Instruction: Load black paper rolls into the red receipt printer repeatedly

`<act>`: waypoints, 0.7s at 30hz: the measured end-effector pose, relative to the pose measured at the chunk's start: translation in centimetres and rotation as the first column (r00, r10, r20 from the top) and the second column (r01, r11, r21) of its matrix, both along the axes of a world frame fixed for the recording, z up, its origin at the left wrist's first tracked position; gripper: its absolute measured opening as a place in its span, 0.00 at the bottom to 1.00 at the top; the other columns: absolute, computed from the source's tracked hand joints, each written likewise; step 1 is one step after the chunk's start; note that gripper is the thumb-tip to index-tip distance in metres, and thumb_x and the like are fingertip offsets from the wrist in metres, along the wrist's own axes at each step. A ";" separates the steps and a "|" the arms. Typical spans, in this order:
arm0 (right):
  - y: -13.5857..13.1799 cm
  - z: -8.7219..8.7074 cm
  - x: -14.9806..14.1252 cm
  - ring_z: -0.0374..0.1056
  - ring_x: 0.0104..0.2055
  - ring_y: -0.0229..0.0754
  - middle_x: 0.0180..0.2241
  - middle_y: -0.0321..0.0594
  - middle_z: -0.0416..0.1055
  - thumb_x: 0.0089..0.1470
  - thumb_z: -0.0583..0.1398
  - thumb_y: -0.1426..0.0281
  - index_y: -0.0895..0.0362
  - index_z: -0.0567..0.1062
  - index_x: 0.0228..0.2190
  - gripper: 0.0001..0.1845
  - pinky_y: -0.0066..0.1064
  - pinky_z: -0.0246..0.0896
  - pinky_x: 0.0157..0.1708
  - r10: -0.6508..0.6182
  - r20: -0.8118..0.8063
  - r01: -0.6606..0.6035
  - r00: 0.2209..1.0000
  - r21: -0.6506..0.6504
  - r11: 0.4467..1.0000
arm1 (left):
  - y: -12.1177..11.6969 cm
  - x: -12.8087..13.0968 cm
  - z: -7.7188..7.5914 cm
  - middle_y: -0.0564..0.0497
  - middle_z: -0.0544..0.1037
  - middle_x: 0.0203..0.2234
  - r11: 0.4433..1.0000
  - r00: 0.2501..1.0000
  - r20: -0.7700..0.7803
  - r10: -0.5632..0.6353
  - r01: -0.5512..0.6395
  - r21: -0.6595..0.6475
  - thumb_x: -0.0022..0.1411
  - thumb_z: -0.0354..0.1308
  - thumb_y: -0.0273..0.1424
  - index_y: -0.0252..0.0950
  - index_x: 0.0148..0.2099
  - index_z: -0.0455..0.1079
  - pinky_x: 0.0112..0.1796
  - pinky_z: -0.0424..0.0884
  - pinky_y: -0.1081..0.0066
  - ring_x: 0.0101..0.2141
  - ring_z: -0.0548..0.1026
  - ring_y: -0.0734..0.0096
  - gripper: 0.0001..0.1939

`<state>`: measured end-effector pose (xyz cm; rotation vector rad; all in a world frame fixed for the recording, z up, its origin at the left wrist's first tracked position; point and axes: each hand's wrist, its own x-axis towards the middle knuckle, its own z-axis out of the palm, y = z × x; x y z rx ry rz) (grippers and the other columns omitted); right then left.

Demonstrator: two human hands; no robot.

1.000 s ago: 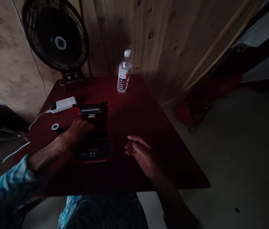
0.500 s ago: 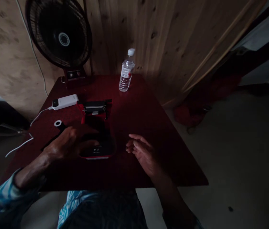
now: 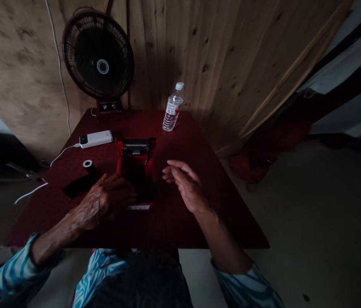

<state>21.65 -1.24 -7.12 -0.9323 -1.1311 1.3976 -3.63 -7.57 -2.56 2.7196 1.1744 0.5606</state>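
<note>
A red and black device (image 3: 137,175) lies on the table in front of me, with a black and metal bar across its raised back end. A pale label strip shows along its front edge. My left hand (image 3: 110,196) lies over the device's left front edge, fingers bent and close together; the fingertips are dark and partly hidden. To the right of the device, my right hand (image 3: 185,184) hovers with fingers loosely bent and a gap from the thumb, holding nothing. Left of the device lies a small black roll with a white ring-shaped end (image 3: 88,164) and a dark strip beside it.
A white power bank (image 3: 96,139) with a white cable sits at the back left of the dark red table (image 3: 193,226). Behind it stands a black fan (image 3: 102,66). A clear water bottle (image 3: 172,109) stands upright near the wooden wall (image 3: 218,55).
My left hand has drawn its spread fingers together at the device's left edge. The small light marks on the device's dark front are out of sight. My right hand has shifted slightly forward. The view has tilted.
</note>
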 end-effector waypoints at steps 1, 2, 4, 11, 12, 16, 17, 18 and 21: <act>0.9 0.4 -0.5 0.74 0.39 0.41 0.39 0.39 0.79 0.53 0.66 0.53 0.51 0.76 0.44 0.21 0.36 0.66 0.41 -0.013 0.037 0.010 0.999 0.056 0.998 | -0.2 0.1 0.0 0.47 0.82 0.44 1.000 1.000 -0.014 -0.004 0.004 0.006 0.71 0.52 0.27 0.40 0.45 0.79 0.42 0.66 0.61 0.43 0.77 0.60 0.13; 1.9 0.8 -1.0 0.74 0.43 0.42 0.43 0.40 0.79 0.54 0.64 0.52 0.50 0.76 0.45 0.21 0.38 0.66 0.45 -0.022 0.076 0.013 0.997 0.114 0.993 | -0.5 0.1 0.0 0.46 0.82 0.44 1.000 1.000 -0.023 0.002 -0.002 0.013 0.71 0.52 0.27 0.39 0.46 0.78 0.42 0.65 0.60 0.44 0.77 0.60 0.13; 4.2 1.4 -2.2 0.71 0.52 0.44 0.50 0.40 0.76 0.56 0.62 0.50 0.48 0.74 0.48 0.23 0.41 0.63 0.54 -0.026 0.158 -0.011 0.987 0.229 0.973 | -0.8 0.3 0.0 0.46 0.83 0.44 0.999 0.999 -0.019 0.033 -0.032 0.036 0.72 0.52 0.28 0.38 0.47 0.78 0.42 0.66 0.60 0.43 0.77 0.60 0.12; 9.0 2.0 -4.9 0.69 0.54 0.50 0.48 0.44 0.76 0.59 0.51 0.42 0.52 0.76 0.44 0.30 0.46 0.61 0.59 -0.072 0.414 -0.105 0.908 0.389 0.915 | -1.4 -0.3 -1.2 0.45 0.83 0.45 0.976 0.999 0.037 -0.023 0.015 0.215 0.73 0.51 0.31 0.35 0.51 0.75 0.47 0.66 0.60 0.47 0.78 0.61 0.13; 9.0 2.0 -4.9 0.70 0.52 0.49 0.46 0.43 0.77 0.60 0.51 0.42 0.52 0.77 0.42 0.30 0.45 0.63 0.58 -0.082 0.419 -0.102 0.905 0.398 0.912 | -1.4 -0.4 -1.4 0.45 0.83 0.45 0.970 0.998 0.051 -0.036 0.022 0.241 0.73 0.51 0.30 0.34 0.51 0.74 0.48 0.66 0.60 0.48 0.78 0.61 0.12; 7.3 2.0 -4.3 0.72 0.49 0.47 0.41 0.40 0.78 0.63 0.49 0.45 0.51 0.78 0.36 0.28 0.41 0.66 0.54 -0.127 0.437 -0.107 0.891 0.474 0.874 | -1.5 -0.4 -2.2 0.46 0.84 0.45 0.962 0.997 0.070 -0.044 0.023 0.273 0.72 0.50 0.26 0.35 0.50 0.73 0.49 0.65 0.60 0.48 0.79 0.62 0.11; 6.4 1.8 -4.1 0.72 0.49 0.46 0.42 0.40 0.77 0.64 0.49 0.46 0.51 0.78 0.36 0.27 0.40 0.66 0.54 -0.147 0.440 -0.104 0.886 0.497 0.862 | -1.6 -0.4 -2.4 0.46 0.84 0.45 0.961 0.996 0.081 -0.034 0.010 0.275 0.71 0.51 0.26 0.36 0.50 0.73 0.49 0.66 0.60 0.48 0.79 0.62 0.11; 5.4 1.5 -3.8 0.72 0.50 0.46 0.43 0.41 0.77 0.65 0.50 0.48 0.51 0.79 0.37 0.26 0.39 0.65 0.54 -0.172 0.443 -0.095 0.880 0.518 0.850 | -1.6 -0.4 -2.7 0.46 0.84 0.45 0.961 0.995 0.096 -0.024 -0.003 0.276 0.71 0.51 0.26 0.36 0.50 0.73 0.50 0.66 0.60 0.48 0.79 0.62 0.11; 1.8 -0.3 -2.9 0.70 0.55 0.45 0.49 0.42 0.74 0.67 0.50 0.52 0.50 0.80 0.38 0.23 0.39 0.65 0.57 -0.226 0.465 -0.075 0.856 0.545 0.835 | -1.8 -0.6 -3.2 0.46 0.83 0.46 0.963 0.990 0.142 -0.023 -0.017 0.270 0.71 0.54 0.28 0.37 0.52 0.73 0.52 0.66 0.59 0.51 0.78 0.60 0.11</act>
